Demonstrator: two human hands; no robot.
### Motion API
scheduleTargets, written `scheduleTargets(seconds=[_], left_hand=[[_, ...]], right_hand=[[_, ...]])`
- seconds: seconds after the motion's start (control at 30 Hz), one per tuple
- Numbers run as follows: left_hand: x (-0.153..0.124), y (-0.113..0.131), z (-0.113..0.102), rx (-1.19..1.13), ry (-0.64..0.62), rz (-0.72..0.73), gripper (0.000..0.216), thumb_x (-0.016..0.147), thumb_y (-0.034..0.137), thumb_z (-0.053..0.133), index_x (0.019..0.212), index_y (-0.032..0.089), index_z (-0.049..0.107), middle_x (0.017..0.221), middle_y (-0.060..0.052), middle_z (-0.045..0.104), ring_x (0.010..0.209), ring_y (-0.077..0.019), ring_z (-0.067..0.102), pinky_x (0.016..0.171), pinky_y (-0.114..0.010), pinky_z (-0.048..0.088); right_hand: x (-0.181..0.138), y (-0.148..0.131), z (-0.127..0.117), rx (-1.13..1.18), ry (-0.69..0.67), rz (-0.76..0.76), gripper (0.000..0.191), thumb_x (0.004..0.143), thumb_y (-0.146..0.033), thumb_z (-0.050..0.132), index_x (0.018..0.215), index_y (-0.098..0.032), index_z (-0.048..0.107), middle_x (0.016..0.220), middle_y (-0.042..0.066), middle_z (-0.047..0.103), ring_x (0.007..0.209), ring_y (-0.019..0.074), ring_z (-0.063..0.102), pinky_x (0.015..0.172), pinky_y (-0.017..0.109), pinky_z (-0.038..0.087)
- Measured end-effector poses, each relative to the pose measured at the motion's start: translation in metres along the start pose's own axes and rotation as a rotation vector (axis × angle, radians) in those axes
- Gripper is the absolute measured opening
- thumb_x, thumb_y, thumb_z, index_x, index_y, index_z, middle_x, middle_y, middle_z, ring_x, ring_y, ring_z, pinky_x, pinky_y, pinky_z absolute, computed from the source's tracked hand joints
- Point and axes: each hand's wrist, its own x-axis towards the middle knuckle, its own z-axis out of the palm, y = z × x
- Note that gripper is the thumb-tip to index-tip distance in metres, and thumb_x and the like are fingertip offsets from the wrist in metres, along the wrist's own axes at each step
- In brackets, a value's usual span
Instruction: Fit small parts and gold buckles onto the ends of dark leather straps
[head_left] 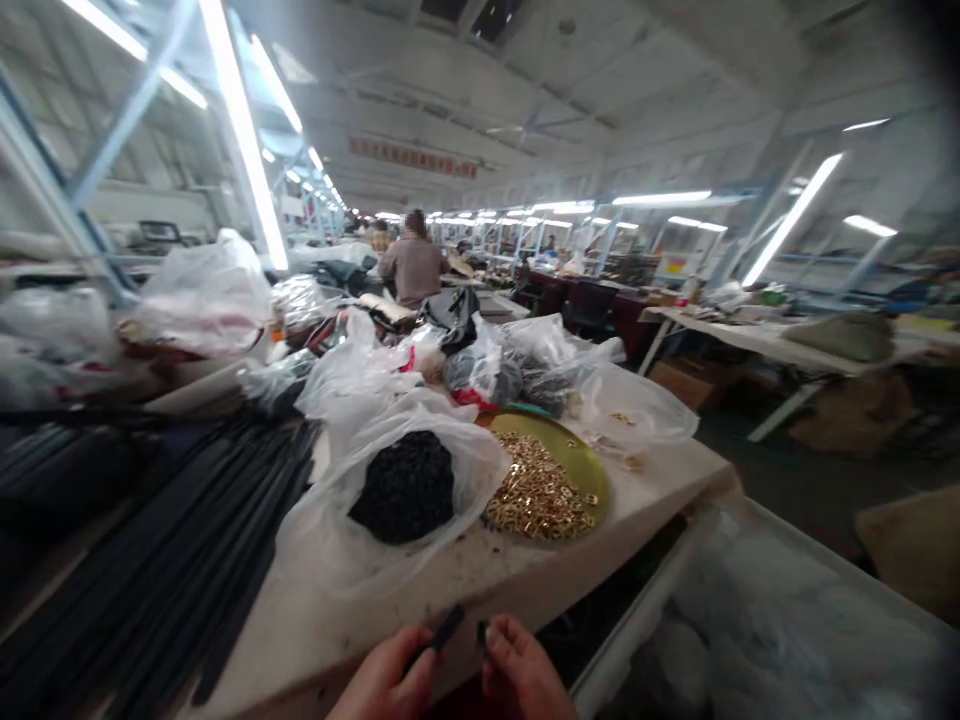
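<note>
My left hand [386,675] is closed on a black strap [448,628], whose flat end sticks out past the fingers. Close beside it, my right hand [523,668] pinches a small dark piece [482,632] between thumb and finger; its exact kind is too small to tell. A gap separates the two held things. Just beyond my hands, an open clear plastic bag [322,535] holds a heap of small black pieces [409,485]. To its right, a yellow-green round tray [592,470] carries many small gold metal buckles [536,490].
Long black straps [187,540] lie along the left of the table [420,590]. Several plastic bags [375,360] crowd its far part. A large plastic-covered container [780,610] stands at the right. A person [412,265] is further off, with another table [750,340] at right.
</note>
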Motion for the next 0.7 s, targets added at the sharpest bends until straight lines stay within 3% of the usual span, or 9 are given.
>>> scheduleTargets(seconds=[0.13, 0.37, 0.53, 0.7], left_hand=[[-0.005, 0.008, -0.002, -0.157, -0.096, -0.062, 0.025, 0.081, 0.035, 0.035, 0.08, 0.015, 0.05, 0.057, 0.002, 0.055, 0.043, -0.0084, 0.043, 0.04, -0.018, 0.03], [-0.005, 0.022, -0.005, -0.145, -0.146, -0.104, 0.026, 0.082, 0.035, 0.034, 0.075, 0.016, 0.05, 0.058, 0.001, 0.058, 0.042, -0.0084, 0.043, 0.04, -0.018, 0.031], [-0.001, 0.026, -0.003, 0.146, -0.072, -0.065, 0.026, 0.082, 0.028, 0.033, 0.067, 0.017, 0.051, 0.058, 0.0, 0.058, 0.049, -0.0113, 0.048, 0.048, -0.021, 0.033], [-0.001, 0.02, -0.001, 0.482, 0.037, 0.021, 0.029, 0.084, 0.028, 0.033, 0.069, 0.018, 0.055, 0.063, -0.002, 0.059, 0.058, -0.0143, 0.051, 0.052, -0.025, 0.027]], right_hand=[[0.001, -0.007, 0.002, 0.138, 0.125, 0.065, 0.03, 0.064, -0.04, 0.073, 0.077, -0.017, 0.058, 0.067, -0.003, 0.057, 0.054, 0.0067, 0.048, 0.053, 0.019, 0.039], [0.004, -0.018, 0.009, 0.143, 0.134, 0.144, 0.023, 0.064, -0.035, 0.073, 0.075, -0.019, 0.061, 0.072, -0.002, 0.057, 0.056, 0.0083, 0.047, 0.054, 0.021, 0.041], [0.008, -0.01, 0.007, 0.052, 0.092, 0.124, 0.023, 0.069, -0.039, 0.067, 0.075, -0.019, 0.057, 0.063, -0.004, 0.052, 0.055, 0.0087, 0.044, 0.054, 0.021, 0.036], [0.006, -0.007, 0.005, -0.297, 0.082, -0.03, 0.025, 0.077, -0.044, 0.057, 0.075, -0.019, 0.056, 0.06, -0.003, 0.052, 0.057, 0.0113, 0.045, 0.057, 0.024, 0.036]])
